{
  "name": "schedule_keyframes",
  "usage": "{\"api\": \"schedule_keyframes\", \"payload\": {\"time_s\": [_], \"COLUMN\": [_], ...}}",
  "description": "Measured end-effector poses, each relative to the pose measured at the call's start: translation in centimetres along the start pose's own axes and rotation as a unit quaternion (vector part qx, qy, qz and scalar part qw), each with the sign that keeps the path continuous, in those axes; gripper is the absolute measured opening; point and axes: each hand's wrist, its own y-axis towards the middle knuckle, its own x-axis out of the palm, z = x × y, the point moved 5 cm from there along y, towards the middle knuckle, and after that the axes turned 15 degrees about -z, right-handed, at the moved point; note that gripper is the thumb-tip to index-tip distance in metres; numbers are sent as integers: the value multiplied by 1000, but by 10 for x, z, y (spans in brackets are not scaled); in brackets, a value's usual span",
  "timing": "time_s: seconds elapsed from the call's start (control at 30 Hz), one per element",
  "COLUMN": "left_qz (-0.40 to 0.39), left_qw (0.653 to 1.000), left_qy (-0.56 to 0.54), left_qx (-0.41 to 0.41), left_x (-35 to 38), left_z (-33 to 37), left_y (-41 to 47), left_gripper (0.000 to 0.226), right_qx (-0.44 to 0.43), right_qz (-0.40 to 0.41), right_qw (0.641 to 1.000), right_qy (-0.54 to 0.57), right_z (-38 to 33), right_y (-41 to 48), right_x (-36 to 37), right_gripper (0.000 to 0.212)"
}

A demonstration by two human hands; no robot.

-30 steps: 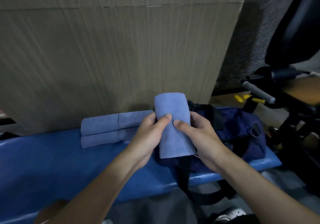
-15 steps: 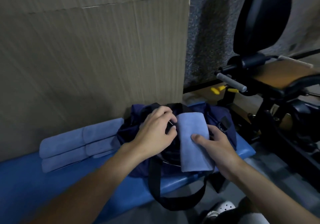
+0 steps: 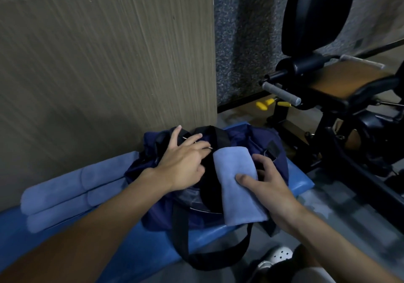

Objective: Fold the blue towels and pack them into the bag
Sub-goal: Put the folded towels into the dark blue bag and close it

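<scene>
Over bench, right hand grips towel, left hand splayed on bag.

Your right hand grips a folded blue towel over the navy bag on the blue bench, your left hand rests spread-fingered on the bag, and a stack of folded towels lies just left of the bag.

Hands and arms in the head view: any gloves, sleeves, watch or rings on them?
No gloves, rings or watch show on the left hand or right hand. The left forearm and right forearm are bare, no sleeve within the picture.
</scene>
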Motion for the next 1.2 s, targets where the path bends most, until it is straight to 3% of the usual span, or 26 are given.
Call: {"api": "schedule_keyframes", "payload": {"time_s": [0.1,0.27,0.37,0.5,0.57,0.67,0.77,0.83,0.97,1.03,1.13,1.2], "left_qz": [18,46,59,67,66,73,90,98,108,113,112,111], "left_qw": [999,992,989,987,988,988,985,983,981,979,978,979], "left_qy": [-46,-108,-124,-141,-138,-137,-147,-150,-159,-166,-173,-166], "left_qx": [-23,-50,-51,-42,-35,-27,-28,-33,-30,-30,-30,-26], "left_x": [-10,-36,-50,-60,-62,-66,-70,-71,-71,-72,-72,-72], "left_z": [-9,-25,-24,-20,-21,-24,-29,-31,-34,-34,-34,-33], "left_y": [2,8,11,15,17,18,18,18,19,19,20,18], "left_gripper": [66,64,64,61,61,62,67,72,72,71,72,71], "right_qx": [-3,29,75,175,196,164,115,103,151,146,108,124], "right_qz": [-32,-71,-46,-24,21,99,113,89,-49,-45,-4,-24], "right_qw": [999,997,995,984,980,979,976,972,937,932,952,934], "right_qy": [13,-21,-50,30,22,-70,-144,-192,-311,-329,-288,-334], "right_z": [-2,-9,-11,-5,7,19,19,21,31,27,21,26], "right_y": [-3,5,33,82,107,134,148,155,166,171,173,173], "right_x": [5,20,28,32,26,12,4,3,16,17,12,14], "right_gripper": [51,48,48,34,39,49,49,54,59,56,72,70]}}
